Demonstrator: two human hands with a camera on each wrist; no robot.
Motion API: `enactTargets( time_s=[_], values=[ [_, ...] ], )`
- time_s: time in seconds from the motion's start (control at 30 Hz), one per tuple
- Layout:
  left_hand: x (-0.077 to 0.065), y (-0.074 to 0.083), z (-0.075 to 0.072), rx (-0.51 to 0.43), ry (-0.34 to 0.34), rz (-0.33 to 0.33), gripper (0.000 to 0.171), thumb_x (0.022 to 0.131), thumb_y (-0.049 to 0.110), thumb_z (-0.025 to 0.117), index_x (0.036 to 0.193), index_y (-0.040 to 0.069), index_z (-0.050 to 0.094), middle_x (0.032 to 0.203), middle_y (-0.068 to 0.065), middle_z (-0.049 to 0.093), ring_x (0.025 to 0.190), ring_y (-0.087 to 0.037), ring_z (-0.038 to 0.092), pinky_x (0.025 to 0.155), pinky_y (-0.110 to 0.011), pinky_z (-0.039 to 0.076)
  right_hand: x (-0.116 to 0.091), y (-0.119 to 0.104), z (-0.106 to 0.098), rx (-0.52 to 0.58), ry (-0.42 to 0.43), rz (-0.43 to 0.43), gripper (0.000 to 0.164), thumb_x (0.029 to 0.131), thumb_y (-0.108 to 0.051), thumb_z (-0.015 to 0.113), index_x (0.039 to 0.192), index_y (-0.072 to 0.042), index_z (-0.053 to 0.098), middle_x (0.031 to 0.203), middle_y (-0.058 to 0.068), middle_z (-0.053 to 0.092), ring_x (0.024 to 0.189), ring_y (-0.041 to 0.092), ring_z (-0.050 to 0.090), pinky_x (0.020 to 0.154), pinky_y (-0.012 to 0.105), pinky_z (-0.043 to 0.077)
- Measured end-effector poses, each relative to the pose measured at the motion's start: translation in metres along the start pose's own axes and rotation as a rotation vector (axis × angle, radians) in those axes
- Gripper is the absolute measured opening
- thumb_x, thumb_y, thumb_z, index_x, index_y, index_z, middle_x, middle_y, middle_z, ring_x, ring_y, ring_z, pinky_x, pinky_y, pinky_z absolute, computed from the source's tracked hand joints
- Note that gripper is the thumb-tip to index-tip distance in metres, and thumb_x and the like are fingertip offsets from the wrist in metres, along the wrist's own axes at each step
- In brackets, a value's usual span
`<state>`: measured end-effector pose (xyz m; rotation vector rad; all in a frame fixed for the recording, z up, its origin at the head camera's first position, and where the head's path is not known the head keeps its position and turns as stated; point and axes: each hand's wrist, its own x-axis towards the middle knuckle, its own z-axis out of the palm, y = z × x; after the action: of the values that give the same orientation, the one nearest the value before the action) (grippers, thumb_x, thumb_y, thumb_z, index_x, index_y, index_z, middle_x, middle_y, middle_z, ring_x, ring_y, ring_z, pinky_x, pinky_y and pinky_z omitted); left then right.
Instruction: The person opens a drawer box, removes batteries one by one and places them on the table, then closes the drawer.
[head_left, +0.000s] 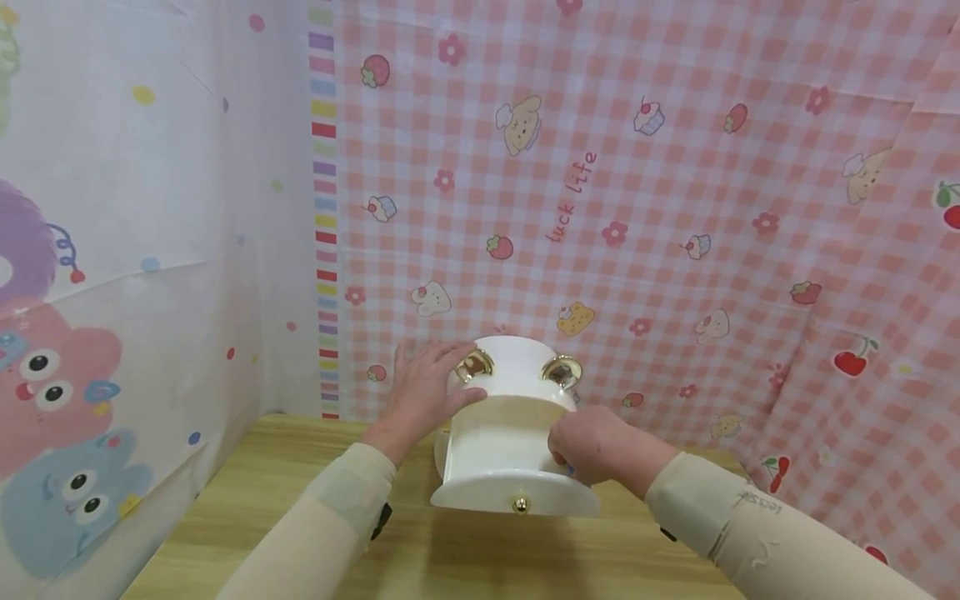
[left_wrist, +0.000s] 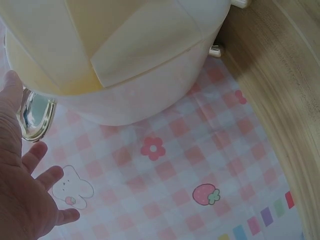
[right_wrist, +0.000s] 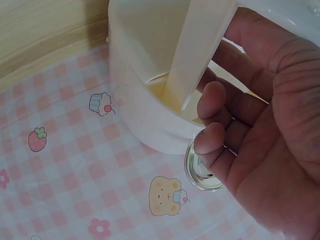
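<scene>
The white box is seemingly steadied by the spread left hand; the drawer is set beside the curled right hand, whose hold cannot be told.

The head view, from near, faces far and down; wrist views, closer, from left and right, share the box.

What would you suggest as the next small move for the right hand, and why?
Perhaps ease the right hand clear of the drawer: the drawer stands open, and this hand's curled fingers are at its right side, where they could be caught if it were shut.
</scene>
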<state>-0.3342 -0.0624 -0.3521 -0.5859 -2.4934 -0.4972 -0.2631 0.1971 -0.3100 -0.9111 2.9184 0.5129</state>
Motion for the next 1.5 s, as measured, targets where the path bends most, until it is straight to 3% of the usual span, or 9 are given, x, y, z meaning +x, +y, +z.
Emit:
enactTargets(
  time_s=[0.53,0.77,1.1,1.3,1.5],
  values=[
    [-0.002,0.001,0.001,-0.013,-0.013,-0.022,0.075,0.093,0.060,0.076,0.157,0.027,0.055,0.157,-0.003,0.060,0.148,-0.034,0.053,0.131,-0.071,0.016,-0.004,0.006,0.005,0.038,0.077,-0.023,0.031,0.076,-0.009,0.090,0.069,-0.018,0.061,0.066,-0.008,0.054,0.058,0.011,0.044,0.052,0.028,0.041],
    [-0.002,0.002,0.001,-0.012,-0.016,-0.023,0.075,0.093,0.059,0.076,0.157,0.027,0.055,0.158,-0.004,0.060,0.149,-0.035,0.053,0.131,-0.072,0.016,-0.008,0.015,0.002,0.021,0.159,-0.063,0.023,0.077,-0.019,0.091,0.079,-0.018,0.068,0.072,-0.010,0.060,0.062,0.010,0.048,0.056,0.028,0.046],
    [-0.002,0.002,0.001,-0.008,-0.005,-0.021,0.075,0.092,0.059,0.077,0.156,0.027,0.056,0.157,-0.004,0.060,0.147,-0.033,0.055,0.130,-0.072,0.018,-0.019,0.030,0.004,0.059,0.284,-0.099,0.018,0.078,-0.016,0.088,0.091,-0.017,0.075,0.084,-0.007,0.069,0.071,0.009,0.057,0.060,0.028,0.053],
    [-0.002,0.000,0.003,0.003,0.010,-0.011,0.075,0.092,0.060,0.077,0.156,0.027,0.056,0.156,-0.003,0.061,0.146,-0.032,0.055,0.130,-0.072,0.018,-0.025,0.037,0.004,0.065,0.310,-0.052,0.023,0.079,-0.021,0.089,0.099,-0.019,0.078,0.094,-0.005,0.075,0.080,0.013,0.063,0.069,0.034,0.055],
    [-0.002,0.000,0.004,0.007,0.021,-0.001,0.075,0.092,0.060,0.077,0.156,0.026,0.056,0.156,-0.004,0.062,0.145,-0.031,0.057,0.130,-0.071,0.020,-0.031,0.044,0.008,0.071,0.372,-0.039,0.024,0.080,-0.016,0.088,0.102,-0.017,0.077,0.100,-0.003,0.077,0.093,0.020,0.070,0.086,0.045,0.061]
  ],
)
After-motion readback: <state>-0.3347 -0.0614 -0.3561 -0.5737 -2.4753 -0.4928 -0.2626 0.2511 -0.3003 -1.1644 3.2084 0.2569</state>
